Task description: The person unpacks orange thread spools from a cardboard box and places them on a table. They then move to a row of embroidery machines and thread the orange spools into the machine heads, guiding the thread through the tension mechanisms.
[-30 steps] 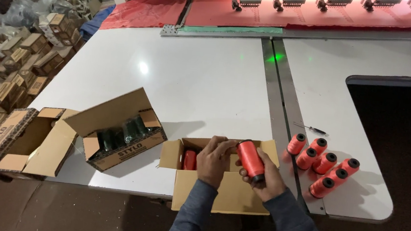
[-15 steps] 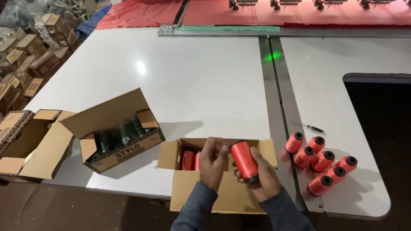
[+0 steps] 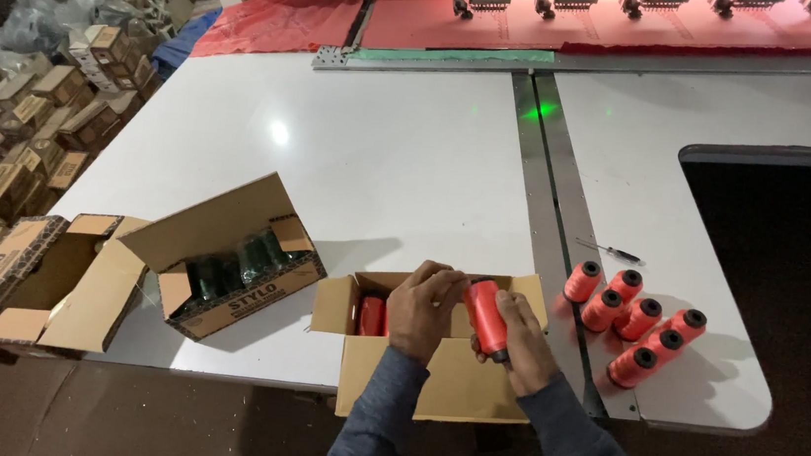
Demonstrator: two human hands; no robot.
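Right hand [image 3: 522,340] clamped around orange thread spool [image 3: 486,317], tilted, above open cardboard box [image 3: 455,386] at near tabletop [image 3: 383,156] edge. Left hand [image 3: 422,309] fingers curled, touching spool top. Seven loose spools [image 3: 637,318] lie near the right corner.

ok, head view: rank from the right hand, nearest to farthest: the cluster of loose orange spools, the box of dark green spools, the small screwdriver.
From the right hand:
1. Loose orange spools, just to its right on the table.
2. Small screwdriver, farther up the table, beyond the spools.
3. Box of dark green spools, far to the left, past the left hand.
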